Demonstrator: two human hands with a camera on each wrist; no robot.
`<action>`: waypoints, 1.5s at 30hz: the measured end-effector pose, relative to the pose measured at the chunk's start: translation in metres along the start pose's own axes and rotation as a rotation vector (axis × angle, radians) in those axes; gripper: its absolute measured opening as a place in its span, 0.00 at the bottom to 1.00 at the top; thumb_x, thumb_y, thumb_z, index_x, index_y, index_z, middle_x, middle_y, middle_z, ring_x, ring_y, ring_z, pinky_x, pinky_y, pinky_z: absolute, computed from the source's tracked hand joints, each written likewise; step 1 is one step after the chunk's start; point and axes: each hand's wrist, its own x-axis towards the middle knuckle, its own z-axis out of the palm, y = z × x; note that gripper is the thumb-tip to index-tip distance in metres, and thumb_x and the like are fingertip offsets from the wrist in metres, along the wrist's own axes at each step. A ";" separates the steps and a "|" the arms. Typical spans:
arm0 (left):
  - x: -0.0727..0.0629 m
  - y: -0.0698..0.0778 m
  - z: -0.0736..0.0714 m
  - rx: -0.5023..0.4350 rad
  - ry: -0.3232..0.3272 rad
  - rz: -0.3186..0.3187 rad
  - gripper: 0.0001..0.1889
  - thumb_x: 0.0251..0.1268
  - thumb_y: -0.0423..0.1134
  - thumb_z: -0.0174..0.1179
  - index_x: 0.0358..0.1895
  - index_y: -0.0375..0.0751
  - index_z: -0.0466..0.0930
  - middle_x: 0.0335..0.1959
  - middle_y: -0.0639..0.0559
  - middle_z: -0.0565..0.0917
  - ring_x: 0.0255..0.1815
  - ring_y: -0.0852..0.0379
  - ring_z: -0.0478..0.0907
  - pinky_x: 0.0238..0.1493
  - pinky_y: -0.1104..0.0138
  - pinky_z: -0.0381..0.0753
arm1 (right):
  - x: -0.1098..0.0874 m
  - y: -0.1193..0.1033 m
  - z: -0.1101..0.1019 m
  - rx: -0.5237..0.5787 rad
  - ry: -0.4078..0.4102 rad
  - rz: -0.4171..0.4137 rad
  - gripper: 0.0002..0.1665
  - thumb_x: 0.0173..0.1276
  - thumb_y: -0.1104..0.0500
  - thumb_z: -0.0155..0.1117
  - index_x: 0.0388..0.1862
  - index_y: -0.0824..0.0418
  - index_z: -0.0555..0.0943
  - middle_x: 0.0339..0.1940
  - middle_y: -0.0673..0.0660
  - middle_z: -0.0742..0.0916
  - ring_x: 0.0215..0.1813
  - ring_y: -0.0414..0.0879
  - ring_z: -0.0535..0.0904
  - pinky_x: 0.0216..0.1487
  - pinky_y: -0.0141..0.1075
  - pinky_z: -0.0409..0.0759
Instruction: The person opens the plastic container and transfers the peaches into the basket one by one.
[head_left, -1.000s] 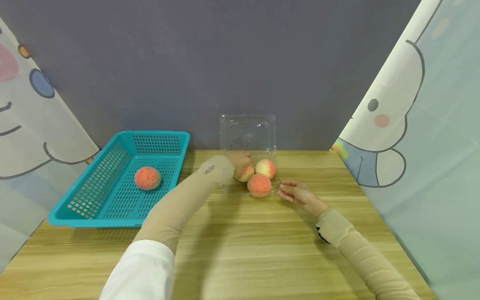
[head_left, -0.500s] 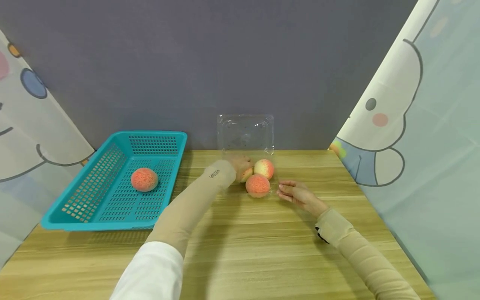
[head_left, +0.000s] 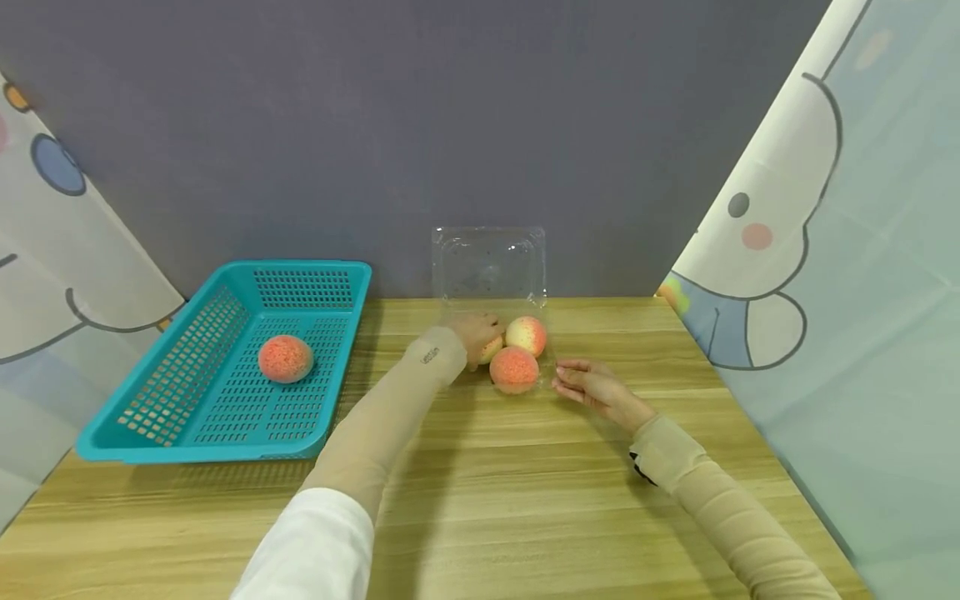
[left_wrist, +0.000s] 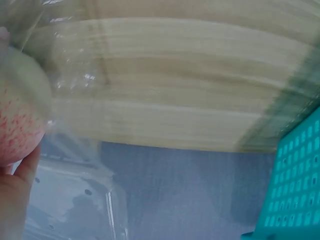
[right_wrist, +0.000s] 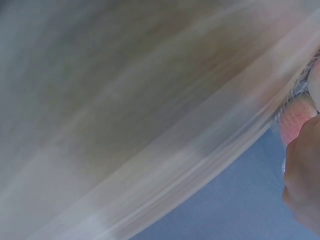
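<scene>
A clear plastic box (head_left: 489, 271) stands with its lid raised at the back of the table. Inside are three red-and-yellow peaches: the left peach (head_left: 491, 350), the back right peach (head_left: 527, 335) and the front peach (head_left: 514, 370). My left hand (head_left: 467, 332) reaches in from the left and holds the left peach, covering most of it. In the left wrist view, a thumb or finger curls under that peach (left_wrist: 20, 117). At the box's right side, my right hand (head_left: 596, 392) pinches the rim between thumb and fingers; the transparent edge is hard to see.
To the left sits a teal perforated basket (head_left: 225, 454) with one peach (head_left: 286, 358) in it. A grey wall panel (head_left: 487, 125) rises behind the wooden table (head_left: 570, 517), and cartoon-printed curtains (head_left: 885, 333) flank both sides.
My left hand has shifted slightly toward me over the left peach, and its forearm has swung right. The right hand keeps its place at the box. The whole head view has drifted slightly.
</scene>
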 end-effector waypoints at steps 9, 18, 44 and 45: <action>0.002 -0.002 0.006 0.036 0.049 0.045 0.48 0.42 0.44 0.73 0.69 0.44 0.56 0.68 0.48 0.60 0.67 0.50 0.61 0.66 0.61 0.65 | 0.000 -0.001 0.000 -0.002 -0.002 0.004 0.30 0.71 0.70 0.44 0.68 0.77 0.50 0.39 0.57 0.81 0.39 0.40 0.81 0.43 0.25 0.80; -0.001 -0.001 0.000 0.020 0.015 0.032 0.47 0.45 0.44 0.71 0.70 0.43 0.55 0.69 0.47 0.59 0.68 0.49 0.59 0.68 0.61 0.62 | 0.002 -0.004 0.001 -0.011 0.010 0.015 0.30 0.70 0.69 0.45 0.68 0.76 0.51 0.40 0.58 0.81 0.38 0.40 0.82 0.44 0.26 0.80; -0.004 0.002 -0.013 0.016 -0.005 0.030 0.46 0.41 0.41 0.73 0.68 0.43 0.59 0.67 0.47 0.64 0.66 0.50 0.63 0.68 0.61 0.62 | 0.001 -0.005 0.000 0.004 0.020 0.036 0.31 0.70 0.69 0.46 0.68 0.75 0.51 0.38 0.57 0.81 0.37 0.40 0.81 0.44 0.26 0.80; -0.004 0.002 -0.013 0.009 0.004 0.027 0.46 0.40 0.40 0.74 0.67 0.43 0.60 0.66 0.47 0.65 0.66 0.50 0.63 0.67 0.60 0.63 | 0.001 -0.005 0.000 0.008 0.020 0.035 0.31 0.70 0.69 0.46 0.68 0.76 0.51 0.38 0.57 0.81 0.37 0.40 0.81 0.43 0.26 0.80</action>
